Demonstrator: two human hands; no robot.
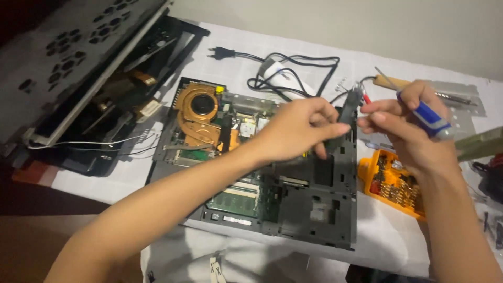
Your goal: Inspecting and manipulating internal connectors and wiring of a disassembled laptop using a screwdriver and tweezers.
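An opened laptop base (293, 209) lies on the white cloth, its copper heat sink and fan (201, 107) and green memory modules (236, 199) exposed. My left hand (298, 128) pinches a small dark part (350, 107) above the base's right side. My right hand (403, 123) touches the same part with its fingertips and holds a blue-and-white-handled screwdriver (429, 115), its thin shaft pointing up and left.
A detached laptop lid and frame (89, 78) lean at the upper left. A black power cable and plug (283, 65) lie behind the base. An orange bit case (393, 181) sits at right, a metal plate (461, 97) and a wooden-handled tool (398, 81) behind it.
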